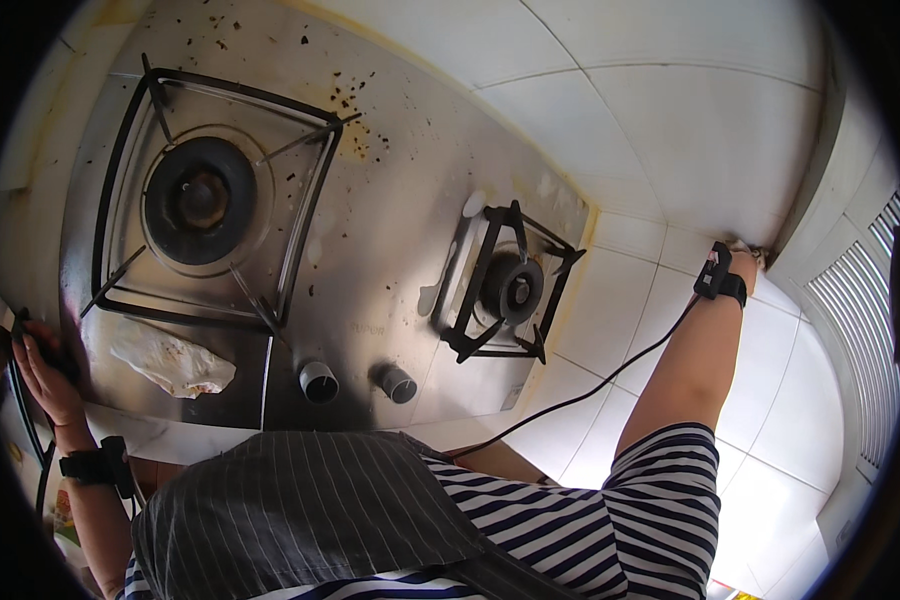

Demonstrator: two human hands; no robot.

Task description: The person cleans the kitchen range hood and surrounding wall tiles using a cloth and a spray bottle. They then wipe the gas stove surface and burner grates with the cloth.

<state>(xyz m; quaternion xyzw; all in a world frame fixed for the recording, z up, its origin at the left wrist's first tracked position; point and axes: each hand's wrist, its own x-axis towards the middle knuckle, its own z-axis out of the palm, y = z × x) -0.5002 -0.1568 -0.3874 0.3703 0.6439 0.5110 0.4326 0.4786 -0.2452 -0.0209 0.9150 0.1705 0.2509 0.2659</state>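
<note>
At the right, my right hand reaches to the tiled wall corner, with a pale crumpled cloth partly showing at its fingers. Its fingers are mostly hidden behind the wrist device. My left hand lies at the far left, beside the hob's edge, over a dark object too shadowed to name; its grip is unclear. Between them stretches a stainless steel gas hob with a large burner and a small burner. A stained, crumpled white cloth lies on the hob's front left. Brown crumbs and grease spots mark the steel.
Black pan supports surround the large burner, and another pan support stands over the small one. Two control knobs sit at the hob's front. A black cable runs from my right wrist to my body. White tiles and a louvered panel are at the right.
</note>
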